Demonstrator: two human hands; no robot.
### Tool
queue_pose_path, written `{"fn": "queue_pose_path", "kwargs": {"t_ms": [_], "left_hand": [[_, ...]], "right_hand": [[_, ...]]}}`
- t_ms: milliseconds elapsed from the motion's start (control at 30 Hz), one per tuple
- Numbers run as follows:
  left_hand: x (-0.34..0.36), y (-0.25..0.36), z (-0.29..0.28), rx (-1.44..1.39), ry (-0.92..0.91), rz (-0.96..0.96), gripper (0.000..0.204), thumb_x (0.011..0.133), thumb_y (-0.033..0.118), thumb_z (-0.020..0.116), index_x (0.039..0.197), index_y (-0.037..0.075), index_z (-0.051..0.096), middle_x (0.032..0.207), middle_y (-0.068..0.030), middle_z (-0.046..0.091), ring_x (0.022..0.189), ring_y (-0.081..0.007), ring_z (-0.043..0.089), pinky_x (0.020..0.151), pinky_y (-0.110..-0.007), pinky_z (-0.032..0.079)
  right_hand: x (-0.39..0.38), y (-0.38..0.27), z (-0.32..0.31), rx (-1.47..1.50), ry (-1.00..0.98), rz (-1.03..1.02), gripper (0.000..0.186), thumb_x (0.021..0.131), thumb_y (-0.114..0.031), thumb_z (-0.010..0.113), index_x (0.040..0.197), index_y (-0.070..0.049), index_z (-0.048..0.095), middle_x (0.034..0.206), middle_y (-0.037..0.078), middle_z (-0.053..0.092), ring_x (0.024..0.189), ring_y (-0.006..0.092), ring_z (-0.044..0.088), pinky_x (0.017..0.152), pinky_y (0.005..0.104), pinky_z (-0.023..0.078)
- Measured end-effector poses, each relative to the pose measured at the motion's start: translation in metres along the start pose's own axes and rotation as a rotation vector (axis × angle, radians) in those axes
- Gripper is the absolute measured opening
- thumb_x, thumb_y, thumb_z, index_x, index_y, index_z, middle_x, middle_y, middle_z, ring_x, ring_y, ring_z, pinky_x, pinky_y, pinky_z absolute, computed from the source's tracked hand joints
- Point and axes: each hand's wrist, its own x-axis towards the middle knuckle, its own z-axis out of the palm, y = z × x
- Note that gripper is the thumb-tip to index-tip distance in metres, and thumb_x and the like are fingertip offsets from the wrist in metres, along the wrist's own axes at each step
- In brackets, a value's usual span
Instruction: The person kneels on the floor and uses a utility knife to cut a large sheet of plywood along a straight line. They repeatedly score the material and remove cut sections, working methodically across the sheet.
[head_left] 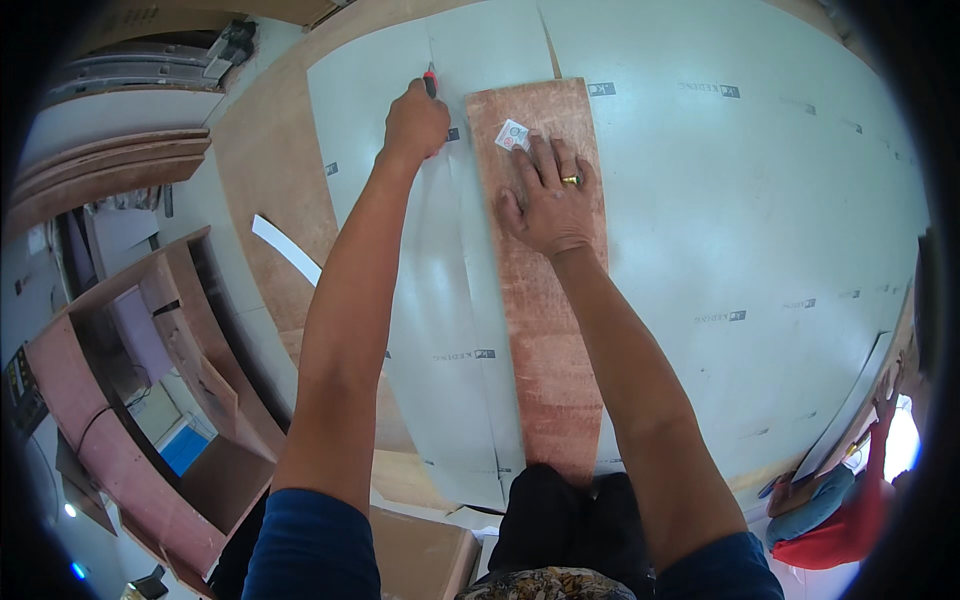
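My left hand (415,122) is closed around a red and black utility knife (431,84), its blade end pointing away from me over a pale green-grey sheet (720,220). A cut or crease line runs down the sheet beneath and nearer than this hand. To its right lies a long reddish-brown plywood strip (550,345), stretching from near my legs toward the far side. My right hand (552,205), with a ring on one finger, presses flat on the strip, fingers spread. Its fingertips reach a small white label (512,134) stuck there.
Bare plywood (270,180) shows left of the sheet, with a narrow white strip (285,248) on it. An open wooden cabinet frame (150,400) and stacked curved-looking boards (110,175) stand at left. At the lower right is another person in red (835,530).
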Motion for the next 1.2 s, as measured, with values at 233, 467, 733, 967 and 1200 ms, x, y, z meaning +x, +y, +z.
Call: {"fn": "queue_pose_path", "kwargs": {"t_ms": [233, 467, 733, 967, 1200], "left_hand": [[-0.024, 0.002, -0.009, -0.023, -0.131, -0.069, 0.041, 0.098, 0.016, 0.057, 0.132, -0.007, 0.055, 0.103, -0.0353, 0.073, 0.095, -0.0486, 0.075, 0.088, -0.057, 0.058], [-0.048, -0.022, 0.015, 0.014, -0.089, -0.027, 0.041, 0.099, 0.017, 0.059, 0.13, -0.008, 0.053, 0.104, -0.0379, 0.072, 0.101, -0.0533, 0.072, 0.093, -0.058, 0.056], [-0.083, -0.021, 0.017, -0.098, -0.124, -0.102, 0.035, 0.1, 0.018, 0.059, 0.122, -0.008, 0.058, 0.099, -0.0349, 0.073, 0.088, -0.0488, 0.075, 0.083, -0.053, 0.06], [-0.086, -0.008, 0.002, -0.152, -0.2, -0.167, 0.036, 0.098, 0.015, 0.056, 0.126, -0.009, 0.057, 0.098, -0.0325, 0.074, 0.083, -0.0446, 0.076, 0.082, -0.051, 0.061], [-0.159, -0.061, 0.058, -0.009, 0.0, 0.019, 0.038, 0.102, 0.017, 0.055, 0.132, -0.007, 0.054, 0.079, -0.023, 0.072, 0.057, -0.0318, 0.072, 0.057, -0.044, 0.059]], "right_hand": [[-0.001, -0.001, -0.005, 0.001, -0.033, 0.012, 0.063, 0.089, -0.041, 0.065, 0.146, -0.015, 0.062, 0.162, 0.007, 0.046, 0.151, 0.0316, 0.037, 0.121, 0.0573, 0.028], [-0.002, 0.0, -0.002, 0.012, 0.0, 0.007, 0.062, 0.089, -0.041, 0.065, 0.146, -0.016, 0.062, 0.16, 0.009, 0.049, 0.15, 0.0318, 0.039, 0.123, 0.0567, 0.024], [-0.004, 0.001, 0.004, 0.003, 0.007, -0.007, 0.063, 0.09, -0.043, 0.066, 0.147, -0.016, 0.061, 0.161, 0.007, 0.047, 0.151, 0.0305, 0.038, 0.122, 0.0569, 0.025], [-0.007, -0.002, 0.001, -0.033, 0.015, -0.025, 0.062, 0.091, -0.044, 0.063, 0.146, -0.016, 0.062, 0.161, 0.008, 0.048, 0.151, 0.0308, 0.039, 0.122, 0.0572, 0.025], [-0.003, 0.003, 0.006, -0.03, 0.046, -0.043, 0.062, 0.09, -0.045, 0.063, 0.145, -0.017, 0.063, 0.16, 0.007, 0.049, 0.15, 0.0308, 0.04, 0.122, 0.0572, 0.025]]}}
